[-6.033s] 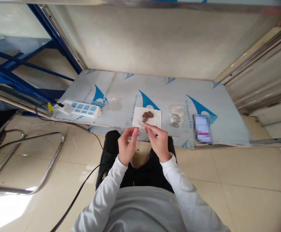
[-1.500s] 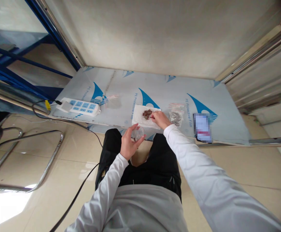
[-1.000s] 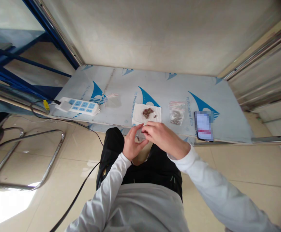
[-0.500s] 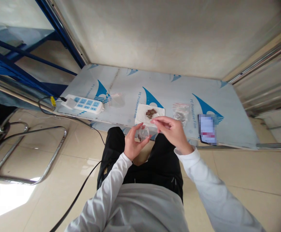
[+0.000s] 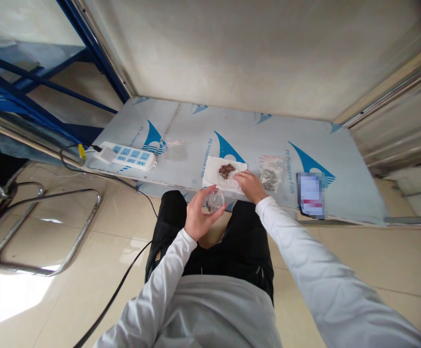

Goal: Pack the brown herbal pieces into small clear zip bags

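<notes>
My left hand [image 5: 200, 212] is closed round a small clear plastic bag [image 5: 216, 199], its mouth spread into a circle between thumb and fingers. A few small brown pieces show inside the bag. On the table, a white paper sheet [image 5: 210, 178] bears a pile of small brown pieces [image 5: 226, 171] that look like screws. My right hand [image 5: 251, 184] is at the sheet's right edge, just beside the pile, with its fingers drawn together. Whatever lies between those fingertips is too small to make out. Right of that hand lies a clear zip bag [image 5: 270, 173] of small greyish pieces.
A phone [image 5: 311, 195] lies at the table's right front. A white power strip [image 5: 126, 155] with a plugged-in cable sits at the left, beside a flat clear bag [image 5: 176, 150]. The film-covered table [image 5: 355, 188] ends just above my knees. A metal-framed chair [image 5: 87, 232] stands left.
My right hand has moved from beside the bag's mouth out to the paper sheet, reaching the right side of the pile. My left hand stays nearly in place with the bag.
</notes>
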`<action>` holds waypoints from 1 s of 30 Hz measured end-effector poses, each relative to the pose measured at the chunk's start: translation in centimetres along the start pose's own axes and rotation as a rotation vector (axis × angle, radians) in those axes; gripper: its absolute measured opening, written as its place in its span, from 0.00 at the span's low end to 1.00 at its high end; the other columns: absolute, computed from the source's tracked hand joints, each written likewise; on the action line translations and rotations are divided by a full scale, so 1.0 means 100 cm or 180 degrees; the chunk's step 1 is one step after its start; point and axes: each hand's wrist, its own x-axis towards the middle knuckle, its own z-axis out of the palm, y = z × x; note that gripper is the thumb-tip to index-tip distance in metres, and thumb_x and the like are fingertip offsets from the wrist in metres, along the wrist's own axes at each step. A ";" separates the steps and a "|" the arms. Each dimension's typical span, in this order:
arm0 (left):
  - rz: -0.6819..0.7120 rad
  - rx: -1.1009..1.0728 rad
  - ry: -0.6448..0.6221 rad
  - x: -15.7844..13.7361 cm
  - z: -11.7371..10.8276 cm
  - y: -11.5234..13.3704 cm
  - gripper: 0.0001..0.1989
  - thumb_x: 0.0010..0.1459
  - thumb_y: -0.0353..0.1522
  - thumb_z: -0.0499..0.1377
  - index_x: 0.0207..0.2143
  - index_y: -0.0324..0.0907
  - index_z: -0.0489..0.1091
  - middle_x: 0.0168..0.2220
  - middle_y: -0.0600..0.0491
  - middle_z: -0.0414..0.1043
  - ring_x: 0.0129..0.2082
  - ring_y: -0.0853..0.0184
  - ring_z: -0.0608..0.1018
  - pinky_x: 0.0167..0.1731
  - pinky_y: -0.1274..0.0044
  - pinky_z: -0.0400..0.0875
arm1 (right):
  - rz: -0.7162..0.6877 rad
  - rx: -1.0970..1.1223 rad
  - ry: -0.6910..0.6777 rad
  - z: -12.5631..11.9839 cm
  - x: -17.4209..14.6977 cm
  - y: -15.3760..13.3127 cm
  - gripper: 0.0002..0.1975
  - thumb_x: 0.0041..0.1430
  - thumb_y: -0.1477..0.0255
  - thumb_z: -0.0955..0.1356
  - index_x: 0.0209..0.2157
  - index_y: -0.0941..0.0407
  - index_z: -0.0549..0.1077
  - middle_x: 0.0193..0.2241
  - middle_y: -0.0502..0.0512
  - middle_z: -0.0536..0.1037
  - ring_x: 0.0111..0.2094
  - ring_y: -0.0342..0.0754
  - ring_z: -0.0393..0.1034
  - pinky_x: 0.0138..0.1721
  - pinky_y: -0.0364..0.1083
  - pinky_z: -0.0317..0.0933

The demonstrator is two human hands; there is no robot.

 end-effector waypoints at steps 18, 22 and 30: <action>0.0186 -0.0252 -0.0196 0.006 0.008 0.005 0.26 0.52 0.35 0.66 0.53 0.44 0.64 0.47 0.48 0.75 0.47 0.62 0.77 0.48 0.71 0.73 | -0.0365 0.1173 0.1009 -0.063 -0.063 -0.115 0.07 0.62 0.71 0.68 0.40 0.49 0.77 0.36 0.53 0.81 0.38 0.51 0.72 0.41 0.52 0.68; 0.0089 -0.0153 -0.0127 0.003 0.005 0.001 0.26 0.52 0.36 0.66 0.53 0.44 0.64 0.47 0.47 0.75 0.46 0.62 0.78 0.47 0.70 0.73 | -0.0528 0.1427 0.0885 -0.064 -0.062 -0.115 0.08 0.61 0.71 0.68 0.40 0.48 0.78 0.39 0.52 0.81 0.39 0.50 0.72 0.42 0.51 0.68; -0.0090 -0.0065 0.0223 -0.002 -0.004 -0.007 0.26 0.50 0.35 0.67 0.51 0.44 0.66 0.42 0.50 0.76 0.42 0.64 0.79 0.46 0.72 0.73 | 0.1096 0.1315 0.1124 -0.014 -0.026 -0.073 0.10 0.59 0.66 0.67 0.36 0.56 0.77 0.32 0.55 0.81 0.29 0.47 0.73 0.35 0.45 0.67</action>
